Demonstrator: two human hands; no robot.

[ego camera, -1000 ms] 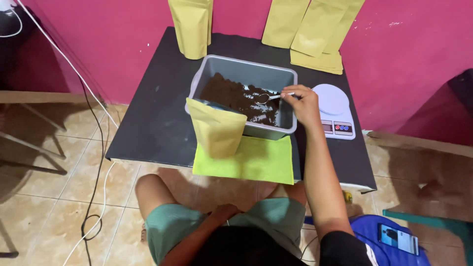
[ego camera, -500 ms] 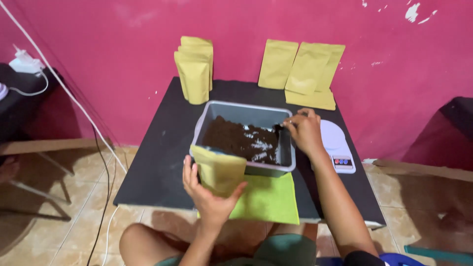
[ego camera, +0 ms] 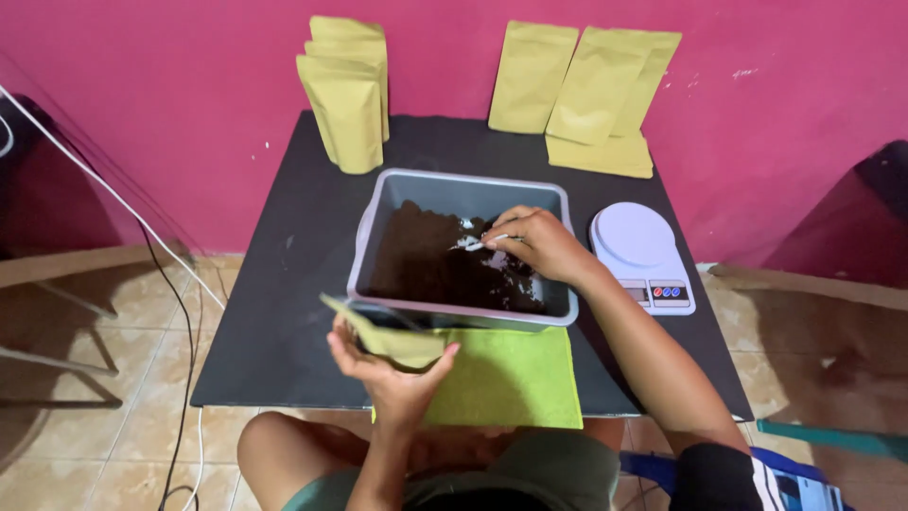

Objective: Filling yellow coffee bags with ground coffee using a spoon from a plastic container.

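Visibility limits: the spoon (ego camera: 478, 243) in the right hand (ego camera: 534, 244) shows only as a short pale metal length at the fingertips; its bowl cannot be made out against the dark granules (ego camera: 430, 265). The open mouth of the pouch (ego camera: 388, 333) is largely covered by the front rim of the grey tub (ego camera: 463, 185), and the pouch's lower body is hidden behind the left hand (ego camera: 388, 371). The person's torso and legs are cut off at the bottom edge.

Pouch: a yellow-tan paper stand-up type, tilted so its mouth leans toward the tub, its top edge touching or just under the tub's front rim — which of the two cannot be told. It is at the front of the black table (ego camera: 284, 284), just left of the lime-green cloth (ego camera: 515, 378). The left hand's fingers are wrapped around it from below, thumb on one side, clenched on the pouch.

Right hand: inside the tub, above the dark brown granules, fingers pinched closed on the spoon handle.

Surroundings: a white digital scale (ego camera: 638, 251) is just right of the tub. Standing pouches (ego camera: 348, 95) of the same colour are at the rear left; flat pouches (ego camera: 591, 90) lean against the pink wall (ego camera: 189, 76) at the rear right.
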